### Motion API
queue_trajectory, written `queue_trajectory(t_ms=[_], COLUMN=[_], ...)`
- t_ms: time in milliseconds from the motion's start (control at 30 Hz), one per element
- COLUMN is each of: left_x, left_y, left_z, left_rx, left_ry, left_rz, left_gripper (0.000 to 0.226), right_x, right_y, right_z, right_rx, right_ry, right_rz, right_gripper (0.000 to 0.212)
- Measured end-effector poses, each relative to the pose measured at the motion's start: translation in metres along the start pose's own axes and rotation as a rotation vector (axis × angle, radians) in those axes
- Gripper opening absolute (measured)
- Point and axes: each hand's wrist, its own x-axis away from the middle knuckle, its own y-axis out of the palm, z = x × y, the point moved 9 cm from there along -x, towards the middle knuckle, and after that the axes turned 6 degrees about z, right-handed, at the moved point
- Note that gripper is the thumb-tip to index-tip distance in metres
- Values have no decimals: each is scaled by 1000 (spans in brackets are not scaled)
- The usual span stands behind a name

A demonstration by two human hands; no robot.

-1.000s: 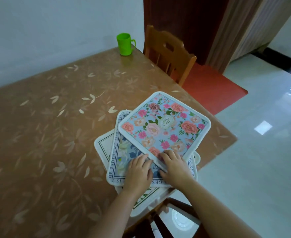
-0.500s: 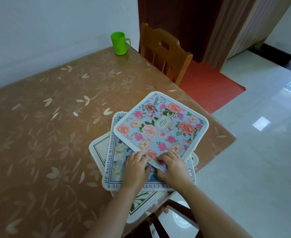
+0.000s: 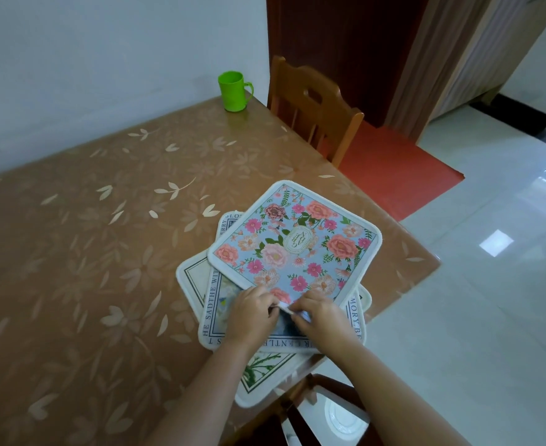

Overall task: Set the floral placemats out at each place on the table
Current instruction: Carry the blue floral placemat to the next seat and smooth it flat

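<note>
A stack of three square placemats lies at the near right corner of the table (image 3: 72, 252). On top is a light blue mat with pink and peach flowers (image 3: 297, 243), turned diagonally. Under it sits a mat with a lettered border (image 3: 212, 304), and at the bottom a cream mat with a green plant print (image 3: 262, 368) that overhangs the table edge. My left hand (image 3: 254, 315) and my right hand (image 3: 321, 318) both pinch the near corner of the top mat, lifting it slightly off the one below.
A green mug (image 3: 233, 91) stands at the far edge of the table by the wall. A wooden chair (image 3: 313, 111) is pushed in at the far right side, and another dark chair (image 3: 313, 410) is just below my arms. White tiled floor lies to the right.
My fingers have gone from resting flat on the top mat's near edge to pinching its corner, which has lifted a little. The view shifted slightly.
</note>
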Motion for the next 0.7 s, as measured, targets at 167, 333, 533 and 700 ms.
queue_trajectory(t_ms=[167,333,533,700], left_x=[31,64,81,76], left_y=[-21,-44,-58,-63], left_z=[-3,-16,-13,0], left_rx=[-31,7,26,63], left_ry=[-8,-76,-51,-53], left_rz=[19,91,119,165], left_gripper=[14,7,5,7], right_x=[8,21,30,33], right_y=[8,22,19,8], right_z=[-31,-62,-77,-75], right_rx=[50,49,75,140], right_ry=[-132,-222,-296,-294], right_rz=[-69,-136,-138,-106], right_gripper=[20,19,17,19])
